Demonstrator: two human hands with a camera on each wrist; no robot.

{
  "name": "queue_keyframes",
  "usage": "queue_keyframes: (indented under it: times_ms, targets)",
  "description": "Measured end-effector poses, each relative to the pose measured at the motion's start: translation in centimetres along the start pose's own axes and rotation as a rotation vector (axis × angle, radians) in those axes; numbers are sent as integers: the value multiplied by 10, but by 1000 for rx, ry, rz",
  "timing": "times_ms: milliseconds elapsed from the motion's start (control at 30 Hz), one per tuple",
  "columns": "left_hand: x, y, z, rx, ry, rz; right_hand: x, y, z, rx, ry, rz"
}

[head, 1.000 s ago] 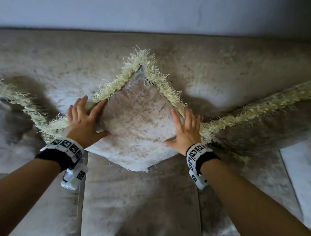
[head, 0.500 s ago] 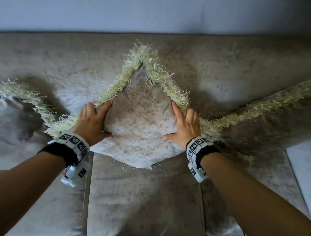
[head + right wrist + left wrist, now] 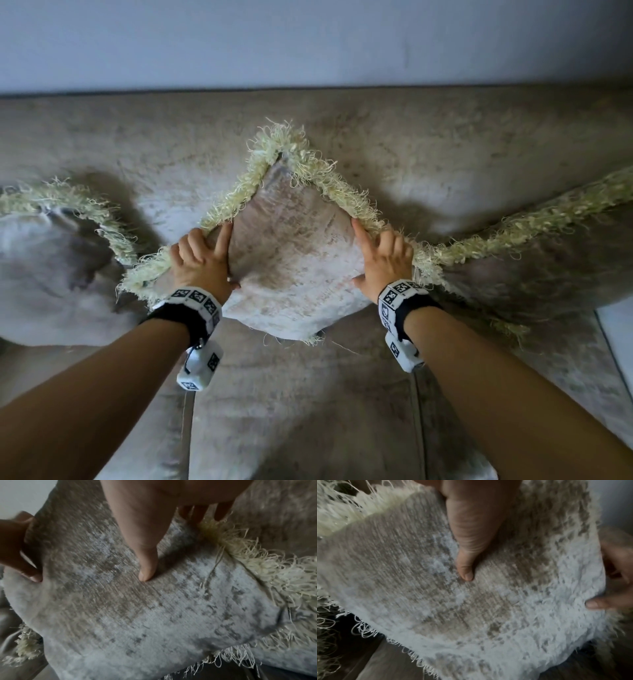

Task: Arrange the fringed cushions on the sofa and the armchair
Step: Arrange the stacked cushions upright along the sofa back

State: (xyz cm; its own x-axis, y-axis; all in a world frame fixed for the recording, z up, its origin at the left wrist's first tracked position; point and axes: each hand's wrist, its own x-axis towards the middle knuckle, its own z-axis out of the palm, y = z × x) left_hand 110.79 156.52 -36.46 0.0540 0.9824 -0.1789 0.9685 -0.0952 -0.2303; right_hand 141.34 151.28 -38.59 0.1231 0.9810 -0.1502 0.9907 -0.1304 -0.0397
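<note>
A beige cushion [image 3: 294,260] with a pale yellow fringe stands on one corner against the sofa backrest [image 3: 445,147]. My left hand [image 3: 202,260] grips its left edge, with the thumb [image 3: 465,568] on the front face and fingers curled over the fringe. My right hand [image 3: 383,260] grips the right edge in the same way, the thumb [image 3: 147,573] on the face and the fingers behind the fringe. The cushion bulges between the two hands. A second fringed cushion [image 3: 44,274] leans at the left, and a third fringed cushion [image 3: 534,267] leans at the right.
The sofa seat [image 3: 301,404] runs below the cushions, with seams between its seat pads. A plain grey wall [image 3: 308,41] rises behind the backrest. A pale strip [image 3: 616,329] shows at the far right edge.
Both hands have gone from lying flat on the cushion's front to gripping its fringed side edges. The cushion is squeezed narrower and stands more upright.
</note>
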Motion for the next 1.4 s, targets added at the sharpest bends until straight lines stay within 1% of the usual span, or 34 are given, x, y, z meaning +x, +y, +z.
queue_keyframes:
  times_ms: [67, 133, 233, 300, 467, 533, 600, 700, 833, 867, 900, 933, 967, 1033, 1100, 1167, 1267, 1400]
  targets:
    - [3, -5, -11, -4, -40, 7, -2, 1, -4, 10, -37, -1]
    - [0, -13, -25, -14, -43, 17, -3, 3, -10, 32, -83, -17]
    - [-15, -22, -45, -56, -28, 14, -8, 2, -25, 49, -160, -9]
    - [-33, -26, -58, -115, -51, -4, -14, 0, -37, 61, -173, 0]
    - [-85, -46, -74, -191, -217, -16, -31, -12, -65, 95, -174, -26]
    - [-103, -59, -76, -242, -245, -45, -37, -18, -78, 118, -180, -43]
    - [-115, -75, -77, -278, -243, -74, -42, -28, -93, 128, -183, -66]
    - [-119, -102, -78, -345, -192, -123, -48, -45, -115, 145, -163, -86]
    - [-121, -132, -75, -419, -164, -129, -57, -73, -134, 121, -103, -81]
    - [-121, -131, -76, -435, -176, -129, -59, -71, -138, 111, -116, -84]
    - [-115, -129, -73, -423, -146, -122, -60, -65, -138, 100, -151, -83]
    - [-115, -146, -71, -472, -167, -121, -69, -80, -140, 102, -145, -80]
    - [-127, -222, -56, -529, -178, -55, -105, -151, -145, 82, -101, -19]
    - [-125, -220, -53, -532, -175, -7, -110, -143, -151, 110, -97, 3]
    - [-132, -228, -57, -558, -156, -2, -117, -148, -154, 150, -150, 29]
    - [-135, -264, -46, -596, -144, 9, -131, -177, -159, 152, -164, 51]
    - [-137, -305, -36, -593, -157, 32, -151, -201, -167, 169, -134, 121]
    - [-135, -339, -26, -592, -154, 39, -158, -228, -180, 177, -128, 105]
